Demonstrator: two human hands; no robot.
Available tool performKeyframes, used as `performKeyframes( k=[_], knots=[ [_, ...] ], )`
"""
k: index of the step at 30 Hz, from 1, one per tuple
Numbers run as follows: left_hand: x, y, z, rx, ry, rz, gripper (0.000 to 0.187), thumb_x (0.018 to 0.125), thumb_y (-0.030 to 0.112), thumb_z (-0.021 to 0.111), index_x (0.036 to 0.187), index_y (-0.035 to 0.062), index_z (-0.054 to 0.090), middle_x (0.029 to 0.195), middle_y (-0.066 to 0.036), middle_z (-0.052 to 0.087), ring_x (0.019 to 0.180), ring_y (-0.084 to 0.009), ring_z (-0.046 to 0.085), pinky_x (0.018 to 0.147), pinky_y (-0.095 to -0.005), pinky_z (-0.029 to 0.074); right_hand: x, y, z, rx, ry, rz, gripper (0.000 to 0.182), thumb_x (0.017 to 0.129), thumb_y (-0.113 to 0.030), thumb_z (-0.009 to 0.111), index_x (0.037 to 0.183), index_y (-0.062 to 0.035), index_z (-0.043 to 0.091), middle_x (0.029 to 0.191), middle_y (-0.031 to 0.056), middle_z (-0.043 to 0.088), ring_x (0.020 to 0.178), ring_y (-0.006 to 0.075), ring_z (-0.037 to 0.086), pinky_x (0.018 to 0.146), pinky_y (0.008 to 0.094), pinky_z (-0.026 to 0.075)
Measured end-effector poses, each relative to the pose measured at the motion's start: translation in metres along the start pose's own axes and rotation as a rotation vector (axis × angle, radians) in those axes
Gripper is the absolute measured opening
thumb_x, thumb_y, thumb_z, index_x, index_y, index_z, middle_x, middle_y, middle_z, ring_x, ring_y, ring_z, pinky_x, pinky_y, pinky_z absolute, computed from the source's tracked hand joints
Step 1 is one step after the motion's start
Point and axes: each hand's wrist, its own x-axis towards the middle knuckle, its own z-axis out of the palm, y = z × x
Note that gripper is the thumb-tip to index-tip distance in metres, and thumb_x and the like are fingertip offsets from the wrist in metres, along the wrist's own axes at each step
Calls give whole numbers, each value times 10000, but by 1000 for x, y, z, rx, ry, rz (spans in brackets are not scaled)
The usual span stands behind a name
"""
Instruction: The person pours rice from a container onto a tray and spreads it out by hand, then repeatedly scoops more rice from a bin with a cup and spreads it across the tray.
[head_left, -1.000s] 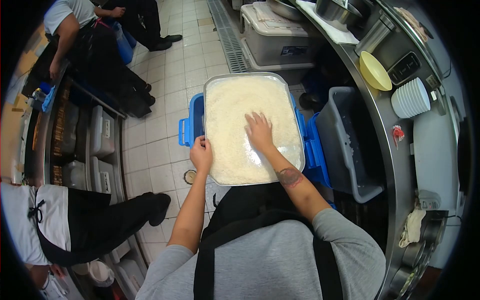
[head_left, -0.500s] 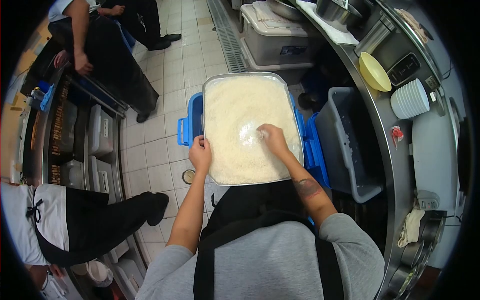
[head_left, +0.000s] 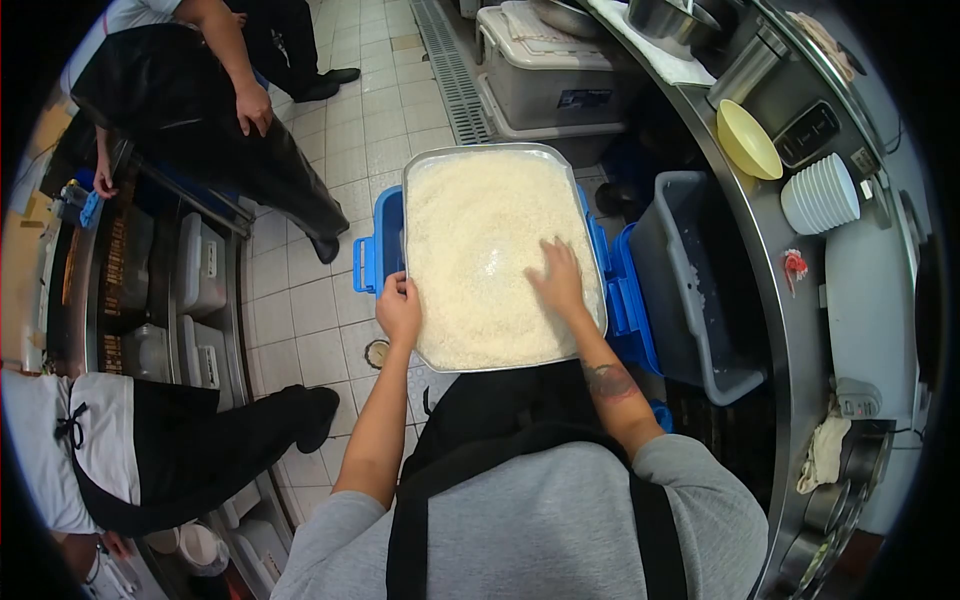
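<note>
In front of me a metal tray (head_left: 480,149) is full of pale crumbs (head_left: 470,220) that look like breadcrumbs. It rests on top of a blue bin (head_left: 388,222), whose handle sticks out on the left. My left hand (head_left: 400,315) grips the tray's left rim, thumb on top and fingers curled at the edge. Over the right half of the crumbs, my right hand (head_left: 560,280) lies palm down with its fingers spread, touching the surface. A small shiny patch of tray bottom shows near the middle.
A grey tub (head_left: 685,290) stands to the right, under a steel counter (head_left: 755,330) bearing a yellow bowl (head_left: 748,140) and stacked white bowls (head_left: 820,195). Lidded boxes (head_left: 545,75) stand ahead. Two co-workers in dark aprons are at the left; another person's legs show farther off.
My right hand has opened from a pinch and moved slightly right. The bare shiny patch has shrunk under crumbs. A co-worker at upper left has shifted position; my left hand stays put.
</note>
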Motion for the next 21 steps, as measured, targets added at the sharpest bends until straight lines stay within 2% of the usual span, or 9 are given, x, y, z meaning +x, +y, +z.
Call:
performKeyframes(
  k=[4,6,9,10,11,13,14,19,21],
  knots=[
    [-1,-2,1,-20,1,-1,205,837,200,605,972,54,652,713,-90,665,640,-249,639,602,-361,479,-28,-37,2,35,-67,-64,501,726,-209,733,1171,-43,571,1264,231,490,1162,411,459,972,457,386],
    [-1,-2,4,-30,-1,5,197,838,201,605,972,64,648,725,-84,669,659,-265,646,609,-373,483,-37,-46,7,238,-193,-139,470,695,-144,742,1131,-53,593,1173,204,536,1098,386,500,929,431,422],
    [0,-2,1,-20,0,-7,199,839,206,607,972,64,649,725,-86,670,660,-263,647,610,-372,484,-44,-56,8,364,-357,-74,440,662,-63,739,1084,-56,613,1077,173,575,1048,353,540,876,387,455],
    [-1,-1,1,-28,5,-2,203,838,198,607,973,54,652,713,-91,666,639,-243,641,600,-354,482,-41,-59,10,335,-260,-181,410,641,-3,722,1041,-34,638,979,161,633,922,320,620,799,349,493],
    [-1,0,0,-37,8,3,206,838,191,607,973,43,655,701,-95,662,618,-223,635,589,-336,480,-35,-60,7,337,-261,-185,410,641,-3,722,1041,-34,638,979,161,633,922,320,620,799,349,493],
    [-1,-3,2,-24,13,10,207,838,193,607,973,43,654,702,-95,663,622,-222,639,594,-336,482,-12,-60,-6,367,-476,-33,356,634,30,702,983,-31,669,934,180,661,854,325,653,765,353,510],
    [-1,-3,3,-11,15,18,208,838,194,607,973,43,653,702,-96,663,627,-221,642,599,-336,483,0,-59,-11,391,-435,2,327,631,52,686,949,-26,683,912,194,671,801,325,671,745,350,524],
    [0,-4,3,-9,14,12,212,839,198,604,974,42,651,705,-88,666,635,-227,646,605,-342,483,72,-35,-14,403,-166,-30,343,701,23,652,1038,-45,646,1003,212,649,950,326,635,849,364,490],
    [0,-4,3,-3,11,11,213,839,198,602,975,41,651,706,-86,666,637,-230,647,606,-345,483,89,-27,-14,232,-15,-93,372,761,-11,631,1130,-51,601,1115,218,607,1007,329,610,890,364,473]
  ],
)
